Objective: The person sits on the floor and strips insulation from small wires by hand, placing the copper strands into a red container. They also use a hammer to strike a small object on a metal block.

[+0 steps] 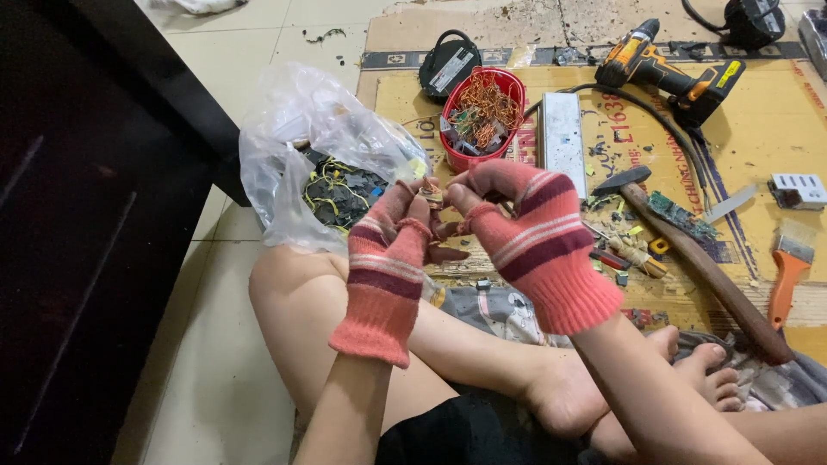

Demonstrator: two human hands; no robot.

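Small component (432,191), brownish and mostly hidden, sat pinched between the fingertips of both hands, held up in front of the person, above the knee and between the plastic bag and the red bowl. Its kind could not be made out; only a sliver showed above the gloves.

Left hand (389,250) wore a pink striped fingerless glove, thumb and forefinger closed together on the component's left side. Right hand (525,232) wore a matching glove, fingers curled and closed on the component's right side. Fingertips of both hands nearly touched.

Clear plastic bag (319,146) lay on the tiled floor just behind the left hand, holding dark circuit scraps with yellow wires; contents blurred by the film. Red bowl (482,116) stood on the cardboard sheet (767,129), filled with tangled copper wire and small parts, its near rim cut off by the right hand.

Right of the bowl lay a grey metal bar (563,129). Cordless drill (668,69), orange and black, lay at the far edge of the cardboard. Hammer (698,263) with a long wooden handle lay diagonally near the right hand, handle end near a bare foot. Green circuit board (680,215) rested just beside the hammer head. Orange-handled brush (788,267) lay near the right edge, partly cropped. Dark furniture filled the left side, detail unreadable.
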